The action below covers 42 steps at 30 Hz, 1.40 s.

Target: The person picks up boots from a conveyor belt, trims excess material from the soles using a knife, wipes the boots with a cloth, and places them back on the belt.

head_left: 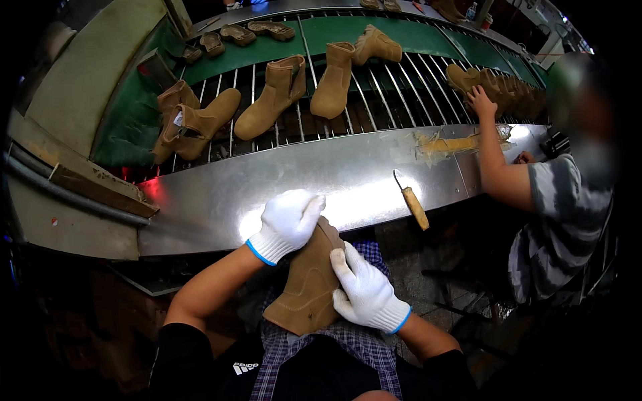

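A tan suede ankle boot [307, 287] rests against my lap, sole end toward me. My left hand [289, 220], in a white knit glove, covers the boot's upper end near the steel ledge. My right hand [364, 291], gloved the same way, presses on the boot's right side with fingers pointing up. Both hands hold the boot between them.
A steel ledge [221, 194] runs in front of me with a wooden-handled knife [413, 204] lying on it. Behind it a wire-rack conveyor [388, 100] carries several tan boots [271, 97]. A co-worker's hand [480, 100] reaches to boots at the right.
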Available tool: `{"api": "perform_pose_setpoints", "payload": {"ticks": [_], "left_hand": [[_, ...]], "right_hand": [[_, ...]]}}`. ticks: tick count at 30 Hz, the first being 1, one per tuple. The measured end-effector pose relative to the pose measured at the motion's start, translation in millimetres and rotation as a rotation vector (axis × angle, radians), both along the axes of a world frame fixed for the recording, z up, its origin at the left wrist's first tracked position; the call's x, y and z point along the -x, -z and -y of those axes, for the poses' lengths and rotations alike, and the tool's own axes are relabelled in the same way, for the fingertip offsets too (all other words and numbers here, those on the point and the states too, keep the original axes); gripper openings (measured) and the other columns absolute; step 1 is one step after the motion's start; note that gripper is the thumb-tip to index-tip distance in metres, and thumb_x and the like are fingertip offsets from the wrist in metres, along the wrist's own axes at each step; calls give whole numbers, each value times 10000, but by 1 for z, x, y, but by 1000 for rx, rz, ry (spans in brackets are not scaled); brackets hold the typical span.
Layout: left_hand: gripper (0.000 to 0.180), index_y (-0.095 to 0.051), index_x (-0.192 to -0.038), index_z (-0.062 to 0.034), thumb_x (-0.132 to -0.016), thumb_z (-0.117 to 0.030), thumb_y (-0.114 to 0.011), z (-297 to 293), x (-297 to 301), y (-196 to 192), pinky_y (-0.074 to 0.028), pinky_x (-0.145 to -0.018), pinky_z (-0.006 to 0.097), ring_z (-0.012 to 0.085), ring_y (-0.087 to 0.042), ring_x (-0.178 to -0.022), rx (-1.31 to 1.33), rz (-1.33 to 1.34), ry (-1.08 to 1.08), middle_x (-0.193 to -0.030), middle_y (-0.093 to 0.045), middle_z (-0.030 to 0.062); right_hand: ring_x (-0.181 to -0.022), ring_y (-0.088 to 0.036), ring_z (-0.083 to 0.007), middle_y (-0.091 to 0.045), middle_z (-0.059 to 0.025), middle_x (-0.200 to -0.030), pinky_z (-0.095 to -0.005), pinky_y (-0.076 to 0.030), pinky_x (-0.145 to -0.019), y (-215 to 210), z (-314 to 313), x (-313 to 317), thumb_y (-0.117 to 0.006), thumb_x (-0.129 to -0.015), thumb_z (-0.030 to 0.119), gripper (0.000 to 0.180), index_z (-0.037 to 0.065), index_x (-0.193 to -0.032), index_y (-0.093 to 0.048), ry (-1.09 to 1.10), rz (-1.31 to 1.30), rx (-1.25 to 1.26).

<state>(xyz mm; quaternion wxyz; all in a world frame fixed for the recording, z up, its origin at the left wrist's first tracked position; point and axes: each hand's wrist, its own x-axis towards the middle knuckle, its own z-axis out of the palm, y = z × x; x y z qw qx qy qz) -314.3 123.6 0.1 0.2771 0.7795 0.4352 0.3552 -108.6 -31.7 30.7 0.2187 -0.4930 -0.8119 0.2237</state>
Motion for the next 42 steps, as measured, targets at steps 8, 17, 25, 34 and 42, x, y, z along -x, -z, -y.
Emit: {"api": "perform_pose_setpoints", "payload": {"ticks": [8,17,25,34,42], "left_hand": [[357,-738,-1203,25,-1121,-314,-659,6,12,20,-545,-916,292,140,-679,-992,690,664,-187,-1078,-752,79],[392,-666,-1368,4,-1130,-306,-629,31,40,-10,-554,-989,316,157,-699,-1055,782,889,-17,-1122,-750,95],[488,-631,-1449,11,-1211,-358,-418,43,29,-52,-542,-1040,344,173,-697,-1071,542,887,56,-1186,-739,116],[512,-611,-1463,18,-1211,-379,-409,48,32,-56,-539,-1041,339,170,-696,-1079,497,816,-13,-1158,-739,104],[444,-576,-1490,15,-1057,-60,-637,50,42,-67,-523,-1049,300,141,-656,-1107,602,745,-12,-1193,-680,66]], "right_hand": [[-1199,-711,-429,-640,-281,-1399,-494,-599,-1012,11,-46,-1,-827,-949,530,1002,20,-1685,-377,149,-165,124],[-1164,-722,-471,-619,-295,-1449,-481,-621,-981,-17,-61,19,-786,-1007,459,906,7,-1681,-385,-212,-23,2],[-1342,-658,-456,-614,-304,-1496,-465,-562,-1102,-68,-77,23,-839,-973,376,969,-2,-1712,-340,-164,-175,47],[-1106,-756,-373,-731,-255,-1266,-461,-610,-971,-62,-97,23,-736,-1050,365,873,13,-1728,-312,-367,-105,-138],[-1340,-681,-402,-668,-291,-1445,-440,-534,-1116,-37,-98,37,-674,-1103,339,746,-1,-1689,-363,-123,-425,309]]}}
